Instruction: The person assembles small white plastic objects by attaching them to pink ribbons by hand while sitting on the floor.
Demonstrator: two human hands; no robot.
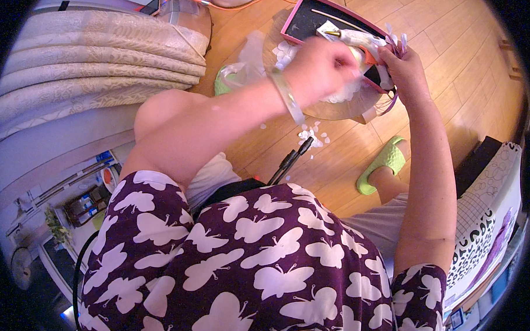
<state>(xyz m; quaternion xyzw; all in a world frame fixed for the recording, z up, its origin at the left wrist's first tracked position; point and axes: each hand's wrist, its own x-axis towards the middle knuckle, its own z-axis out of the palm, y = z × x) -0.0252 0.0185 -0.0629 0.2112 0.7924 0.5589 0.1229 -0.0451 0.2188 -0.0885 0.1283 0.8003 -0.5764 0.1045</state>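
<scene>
My left hand [331, 64] reaches over a round low stool, its fingers curled closed and a little blurred. Whatever it may be holding is hidden. My right hand [407, 70] pinches a small spray of purple and white petals [399, 42] with thin purple strands hanging below. Between the hands and just beyond them, a white glue gun [363, 39] with an orange trigger and brass-coloured tip lies across a pink-rimmed black box [290, 25]. White petal-shaped pieces [284, 53] are heaped on the round stool top [315, 112], partly under my left hand.
More white pieces [314, 135] lie scattered on the wooden floor [467, 61]. A thin stick [331, 18] rests in the box. Near my lap stands a black rod [291, 160]. Green slippers [387, 164] are on the floor. A quilted cover [105, 49] is at left, a patterned cloth [488, 220] at right.
</scene>
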